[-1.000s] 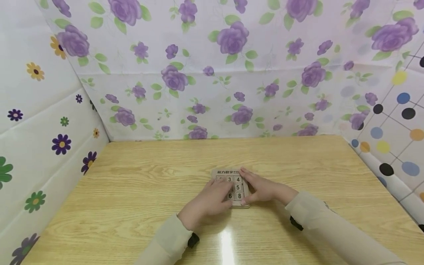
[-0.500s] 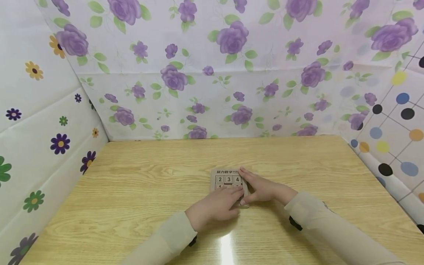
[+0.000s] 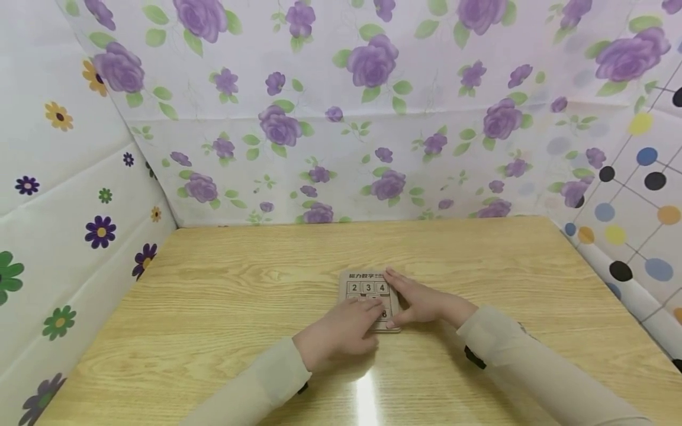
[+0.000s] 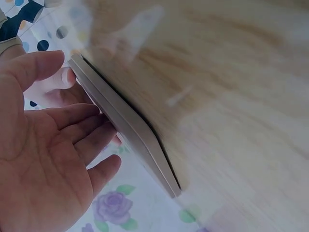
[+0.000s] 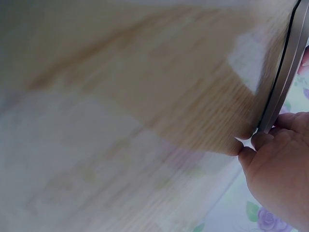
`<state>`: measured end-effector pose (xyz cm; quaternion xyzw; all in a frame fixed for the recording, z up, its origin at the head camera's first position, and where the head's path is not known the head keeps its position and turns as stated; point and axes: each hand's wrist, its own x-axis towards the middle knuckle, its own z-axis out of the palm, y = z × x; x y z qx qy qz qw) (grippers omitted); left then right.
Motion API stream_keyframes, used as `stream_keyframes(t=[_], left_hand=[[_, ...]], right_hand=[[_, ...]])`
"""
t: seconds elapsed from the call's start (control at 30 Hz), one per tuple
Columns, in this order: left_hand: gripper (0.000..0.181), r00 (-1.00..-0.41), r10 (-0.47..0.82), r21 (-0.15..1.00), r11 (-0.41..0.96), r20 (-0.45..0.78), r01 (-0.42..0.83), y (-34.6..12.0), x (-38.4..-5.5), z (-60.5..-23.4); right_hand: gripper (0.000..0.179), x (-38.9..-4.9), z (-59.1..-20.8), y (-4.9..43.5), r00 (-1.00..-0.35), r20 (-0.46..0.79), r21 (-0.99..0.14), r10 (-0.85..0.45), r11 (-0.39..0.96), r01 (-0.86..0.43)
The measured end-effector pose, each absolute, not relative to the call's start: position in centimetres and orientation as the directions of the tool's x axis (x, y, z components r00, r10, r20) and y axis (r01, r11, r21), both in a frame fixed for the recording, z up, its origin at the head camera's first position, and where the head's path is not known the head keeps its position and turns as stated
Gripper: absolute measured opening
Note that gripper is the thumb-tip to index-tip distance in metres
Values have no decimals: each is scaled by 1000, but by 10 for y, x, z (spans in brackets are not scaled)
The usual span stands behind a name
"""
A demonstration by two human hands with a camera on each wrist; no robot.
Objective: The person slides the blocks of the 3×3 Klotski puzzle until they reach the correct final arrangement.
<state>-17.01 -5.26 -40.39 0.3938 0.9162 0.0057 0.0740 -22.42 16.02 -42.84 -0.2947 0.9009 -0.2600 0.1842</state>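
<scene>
A number slide puzzle (image 3: 363, 276) with a light frame lies flat on the table, its top row showing 2, 3 and 4. My left hand (image 3: 341, 328) is over its lower left part, fairly straight fingertips touching the tiles and hiding several of them; an 8 shows at lower right. In the left wrist view, the puzzle's edge (image 4: 128, 123) runs past those fingers, and the thumb stands off it. My right hand (image 3: 423, 303) holds the puzzle's right side, fingers at the top right corner and thumb near the bottom right. The right wrist view shows this hand (image 5: 282, 154) against the edge.
The wood-grain table (image 3: 240, 278) stretches around the puzzle on all sides. A purple-flowered cloth (image 3: 330, 142) hangs along its back edge. Patterned cloths flank it, daisies (image 3: 100, 231) on the left and coloured dots (image 3: 621, 271) on the right.
My left hand has moved down the puzzle, uncovering the 2, then drawn slightly back left so the 8 shows again. Tiles have shifted in the middle rows. The right hand has stayed put.
</scene>
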Motion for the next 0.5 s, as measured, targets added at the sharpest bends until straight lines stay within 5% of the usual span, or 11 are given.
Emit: stream_keyframes(t=[0.27,0.5], left_hand=[[64,-697,704,97,709,-133,698,-60,-167,-400],[67,-675,725,237,686,-139,688,-61,-177,-401]], right_hand=[[111,-224,-430,161,-762,-174,-578,-624,691,-434],[110,-224,-429,161,-758,-179,-595,-627,683,-425]])
